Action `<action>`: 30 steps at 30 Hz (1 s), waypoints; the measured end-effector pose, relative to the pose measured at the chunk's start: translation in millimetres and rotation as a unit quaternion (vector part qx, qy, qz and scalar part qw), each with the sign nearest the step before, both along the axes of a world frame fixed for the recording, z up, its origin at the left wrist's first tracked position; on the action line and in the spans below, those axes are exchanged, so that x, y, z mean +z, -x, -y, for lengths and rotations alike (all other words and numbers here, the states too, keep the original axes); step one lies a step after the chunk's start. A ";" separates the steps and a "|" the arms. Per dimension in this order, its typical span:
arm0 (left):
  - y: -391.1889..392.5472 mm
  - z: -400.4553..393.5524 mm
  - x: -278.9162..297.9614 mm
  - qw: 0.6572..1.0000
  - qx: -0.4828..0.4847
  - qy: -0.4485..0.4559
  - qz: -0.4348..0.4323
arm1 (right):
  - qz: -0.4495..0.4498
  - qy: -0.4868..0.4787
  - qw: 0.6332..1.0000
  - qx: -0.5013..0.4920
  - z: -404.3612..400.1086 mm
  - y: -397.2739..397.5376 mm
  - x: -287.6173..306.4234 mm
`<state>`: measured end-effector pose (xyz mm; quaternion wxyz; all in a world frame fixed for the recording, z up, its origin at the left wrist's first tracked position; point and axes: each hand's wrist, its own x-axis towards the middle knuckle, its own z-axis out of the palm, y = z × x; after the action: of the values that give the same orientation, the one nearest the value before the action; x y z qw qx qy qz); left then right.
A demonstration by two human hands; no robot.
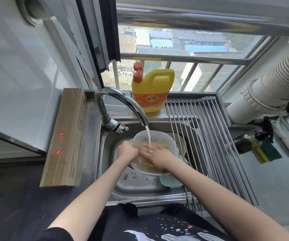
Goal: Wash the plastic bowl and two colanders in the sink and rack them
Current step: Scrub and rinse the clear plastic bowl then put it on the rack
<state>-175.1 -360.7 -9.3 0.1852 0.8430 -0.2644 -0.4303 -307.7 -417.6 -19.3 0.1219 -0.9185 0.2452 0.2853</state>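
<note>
Left hand is gripping the plastic bowl's rim, steadying it under the tap stream, while the right hand, fingers flat, is rubbing inside.

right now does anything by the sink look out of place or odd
Only small things. A long cardboard box lies on the counter with its edge against the sink rim, close to the running water. A green and yellow sponge lies beyond the drying rack. Nothing looks spilled or broken.
</note>
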 end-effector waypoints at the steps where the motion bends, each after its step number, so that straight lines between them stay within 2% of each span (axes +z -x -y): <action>1: -0.4 -0.5 0.5 1.000 -0.004 -0.007 -0.006 | 0.005 0.021 1.000 0.017 5.2 1.1 -0.5; 3: -1.8 0.3 1.4 1.000 -0.016 -0.023 -0.014 | 0.003 0.065 0.998 -0.015 11.6 2.3 -0.6; 5: -6.1 2.1 1.9 0.998 -0.021 -0.054 -0.024 | -0.036 -0.001 0.999 -0.031 2.9 0.1 -1.3; 7: -11.5 0.8 1.1 0.996 -0.015 -0.081 -0.046 | -0.051 -0.073 0.996 0.030 -6.0 -1.3 -3.5; 9: -16.8 -2.6 -0.1 0.993 -0.023 -0.109 -0.042 | 0.018 0.003 0.997 0.073 3.4 1.5 -7.3; 11: -19.8 -5.9 0.2 0.991 -0.034 -0.126 -0.034 | 0.058 0.086 0.992 0.069 14.4 4.6 -8.7; 13: -22.5 -7.1 2.8 0.991 -0.045 -0.125 -0.020 | 0.095 0.094 0.989 0.071 14.4 2.0 -7.9; 14: -24.8 -7.4 3.2 0.991 -0.047 -0.127 -0.018 | 0.123 0.091 0.987 0.048 11.5 -2.2 -6.4; 16: -28.7 -9.4 3.3 0.989 -0.056 -0.133 -0.030 | 0.153 0.081 0.982 -0.077 10.4 -11.7 -8.3; 18: -31.0 -13.4 4.3 0.989 -0.067 -0.128 -0.029 | 0.128 0.041 0.966 -0.219 12.8 -19.6 -12.2; 19: -31.3 -14.7 5.2 0.989 -0.074 -0.123 -0.020 | 0.099 0.027 0.965 -0.243 14.0 -22.0 -13.7; 22: -33.0 -15.9 8.4 0.991 -0.083 -0.105 0.020 | 0.054 0.036 0.975 -0.214 17.0 -28.6 -9.7; 28: -43.3 -19.0 -2.8 0.994 -0.062 -0.087 0.031 | 0.130 -0.007 0.975 -0.181 15.3 -36.4 -2.1; 30: -45.5 -20.3 -8.7 0.996 -0.039 -0.061 0.043 | 0.104 0.017 0.983 -0.151 17.9 -37.9 -1.1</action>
<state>-129.6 -340.4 -18.1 0.1046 0.8596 -0.2779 -0.4158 -269.8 -435.6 -20.4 0.1727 -0.8975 0.3720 0.1623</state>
